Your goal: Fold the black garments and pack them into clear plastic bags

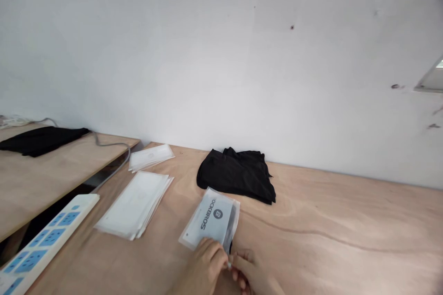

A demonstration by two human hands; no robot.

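A frosted plastic bag (211,216) printed "ROCKBROS" lies at a slant near the front of the table, with something dark showing at its right side. My left hand (207,260) is closed on the bag's near edge. Close beside it, my right hand (249,269) pinches at the near right corner, where a small pale piece (229,265) shows between the hands; it may be a zip slider, but it is too small to tell. A bit of black fabric peeks out by the right fingers. Just beyond the bag lies a pile of black fabric pieces (237,175).
Left of the bag are a stack of frosted bags (134,205) and a smaller stack (152,156) behind it. A white power strip (51,239) lies along the table's left edge. Past a gap, another table (51,179) bears black fabric (44,140) and a grey cable (114,144).
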